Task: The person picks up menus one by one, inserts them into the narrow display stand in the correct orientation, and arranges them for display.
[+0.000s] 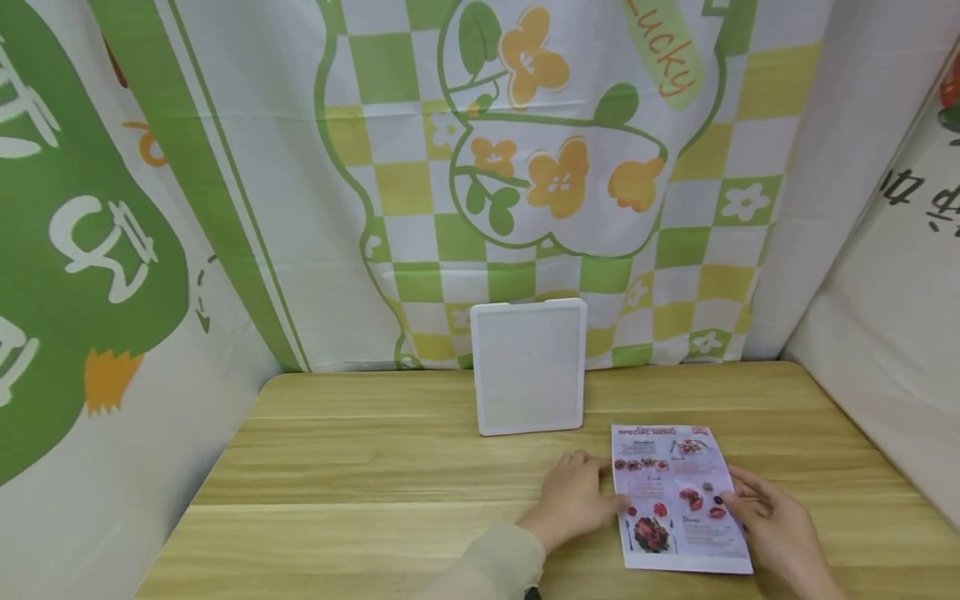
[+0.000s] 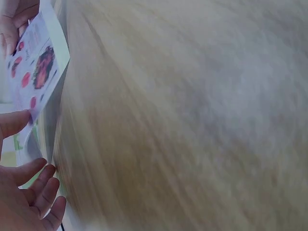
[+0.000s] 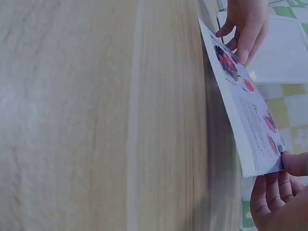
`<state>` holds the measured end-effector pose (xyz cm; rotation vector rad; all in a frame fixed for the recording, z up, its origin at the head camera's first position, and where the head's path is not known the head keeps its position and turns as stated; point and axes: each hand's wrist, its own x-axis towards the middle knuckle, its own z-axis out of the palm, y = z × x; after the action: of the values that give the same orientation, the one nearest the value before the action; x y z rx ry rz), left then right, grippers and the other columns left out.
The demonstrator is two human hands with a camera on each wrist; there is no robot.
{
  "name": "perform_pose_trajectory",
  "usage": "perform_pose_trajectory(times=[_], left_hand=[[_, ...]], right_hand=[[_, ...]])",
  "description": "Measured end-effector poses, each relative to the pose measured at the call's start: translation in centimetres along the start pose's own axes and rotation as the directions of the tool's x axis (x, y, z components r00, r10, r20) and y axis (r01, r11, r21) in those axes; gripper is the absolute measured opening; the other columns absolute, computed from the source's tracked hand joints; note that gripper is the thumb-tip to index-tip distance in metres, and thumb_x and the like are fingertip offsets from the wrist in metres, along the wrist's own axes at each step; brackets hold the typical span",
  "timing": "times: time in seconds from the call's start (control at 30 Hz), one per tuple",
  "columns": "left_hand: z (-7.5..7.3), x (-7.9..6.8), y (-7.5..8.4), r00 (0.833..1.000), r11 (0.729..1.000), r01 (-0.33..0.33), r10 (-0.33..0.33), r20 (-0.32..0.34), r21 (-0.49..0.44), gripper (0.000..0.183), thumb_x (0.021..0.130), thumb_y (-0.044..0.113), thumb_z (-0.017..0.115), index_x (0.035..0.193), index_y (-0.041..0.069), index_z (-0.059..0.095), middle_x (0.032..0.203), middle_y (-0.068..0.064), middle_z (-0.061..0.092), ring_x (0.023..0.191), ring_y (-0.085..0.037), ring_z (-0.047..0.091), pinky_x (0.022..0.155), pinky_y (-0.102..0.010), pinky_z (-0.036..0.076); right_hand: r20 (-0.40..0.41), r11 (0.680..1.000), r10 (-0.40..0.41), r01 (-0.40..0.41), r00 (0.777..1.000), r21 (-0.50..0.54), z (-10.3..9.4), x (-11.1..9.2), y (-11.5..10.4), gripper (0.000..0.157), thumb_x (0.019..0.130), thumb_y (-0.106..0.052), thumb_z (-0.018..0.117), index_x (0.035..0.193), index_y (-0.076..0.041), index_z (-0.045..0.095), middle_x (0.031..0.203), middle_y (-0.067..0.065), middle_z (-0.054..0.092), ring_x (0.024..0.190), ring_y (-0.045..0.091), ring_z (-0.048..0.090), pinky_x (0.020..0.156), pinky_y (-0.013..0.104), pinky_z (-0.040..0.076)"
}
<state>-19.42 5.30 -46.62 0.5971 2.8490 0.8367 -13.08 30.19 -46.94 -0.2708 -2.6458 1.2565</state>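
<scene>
Green-checked fabric backs tan wood-grain table at 12 o'clock; left hand, right hand pinch white paper menu, edges 9 and 3.

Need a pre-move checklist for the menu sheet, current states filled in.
1. Left hand pinching the left edge of the menu sheet: ok.
2. Right hand pinching the right edge: ok.
3. Printed side up: ok, "SPECIAL MENU" at the far end.
4. Near edge raised off the table: ok, per wrist views.
5. White framed board upright: ok.
6. Board's rear support: cannot tell, hidden.
</scene>
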Motion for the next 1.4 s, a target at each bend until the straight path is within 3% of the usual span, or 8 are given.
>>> perform_pose_trajectory(times=[0.2,0.4,0.53,0.73,0.93,1.03,1.17,1.4], left_hand=[[0.4,0.2,0.4,1.0,0.995,0.005,-0.006,-0.005,-0.103,0.052,0.086,0.046,0.073,0.126,0.014,0.068,0.107,-0.002,0.062,0.1,-0.015,0.055,0.088,-0.031,0.046],[0.7,0.5,0.5,0.996,0.963,-0.006,-0.018,-0.089,-0.27,0.038,0.091,0.039,0.07,0.118,0.012,0.07,0.112,-0.001,0.068,0.106,-0.016,0.06,0.091,-0.034,0.048],[0.5,0.6,0.4,0.991,0.932,0.004,-0.051,-0.12,-0.363,0.031,0.092,0.039,0.069,0.113,0.016,0.07,0.1,0.008,0.068,0.085,-0.006,0.061,0.075,-0.028,0.05],[-0.4,0.4,0.7,0.983,0.897,-0.012,-0.07,-0.171,-0.441,0.025,0.091,0.04,0.07,0.106,0.02,0.07,0.081,0.017,0.06,0.066,0.001,0.052,0.06,-0.021,0.043],[-1.4,0.4,0.8,0.965,0.912,-0.06,-0.051,-0.257,-0.406,0.023,0.092,0.039,0.069,0.105,0.019,0.07,0.084,0.018,0.064,0.066,0.004,0.052,0.061,-0.02,0.041],[-2.1,0.2,0.9,0.956,0.916,-0.075,-0.046,-0.29,-0.394,0.023,0.093,0.038,0.069,0.105,0.02,0.069,0.086,0.018,0.065,0.066,0.005,0.051,0.061,-0.019,0.041],[-3.4,-0.1,0.8,0.944,0.927,-0.111,-0.015,-0.329,-0.359,0.023,0.094,0.038,0.068,0.106,0.018,0.069,0.085,0.017,0.065,0.065,0.005,0.051,0.06,-0.019,0.042],[-5.2,-0.7,0.1,0.936,0.945,-0.146,0.036,-0.349,-0.293,0.027,0.096,0.038,0.065,0.111,0.017,0.068,0.087,0.015,0.066,0.067,0.006,0.052,0.061,-0.018,0.043]], right_hand=[[-0.046,0.999,0.016,-0.013,0.999,0.045,-0.1,-0.5,-0.5,0.047,0.096,-0.014,0.066,0.133,0.011,0.051,0.108,0.026,0.067,0.077,-0.016,0.053,0.066,0.013,0.048],[-0.069,0.996,0.04,-0.034,0.997,0.082,-0.2,-0.8,-0.9,0.045,0.098,-0.015,0.064,0.134,0.009,0.051,0.104,0.02,0.069,0.079,-0.017,0.052,0.066,0.01,0.047],[-0.047,0.992,0.058,-0.052,0.997,0.118,-0.2,-1.0,-1.3,0.045,0.098,-0.013,0.063,0.135,0.01,0.047,0.103,0.012,0.071,0.08,-0.015,0.054,0.068,0.011,0.048],[-0.006,0.989,0.071,-0.07,0.997,0.133,-0.5,-1.1,-2.0,0.046,0.102,-0.016,0.057,0.137,0.01,0.043,0.115,0.02,0.065,0.083,-0.015,0.053,0.07,0.016,0.051],[-0.046,0.987,0.014,-0.007,0.999,0.158,-0.7,-0.6,-2.8,0.041,0.103,-0.021,0.056,0.131,0.008,0.05,0.097,-0.026,0.057,0.082,-0.01,0.056,0.069,0.019,0.052],[-0.079,0.986,-0.033,0.046,0.996,0.162,-0.6,-0.3,-3.5,0.037,0.102,-0.02,0.056,0.126,0.008,0.053,0.092,-0.037,0.052,0.081,-0.01,0.056,0.067,0.019,0.051],[-0.08,0.984,-0.053,0.065,0.995,0.166,-0.8,0.2,-4.6,0.037,0.102,-0.023,0.058,0.123,0.007,0.056,0.094,-0.028,0.058,0.083,-0.011,0.056,0.067,0.02,0.052],[-0.013,0.992,-0.054,0.055,0.998,0.11,-1.0,1.0,-6.9,0.046,0.099,-0.031,0.063,0.127,0.004,0.057,0.115,0.016,0.065,0.087,-0.015,0.052,0.073,0.013,0.049]])
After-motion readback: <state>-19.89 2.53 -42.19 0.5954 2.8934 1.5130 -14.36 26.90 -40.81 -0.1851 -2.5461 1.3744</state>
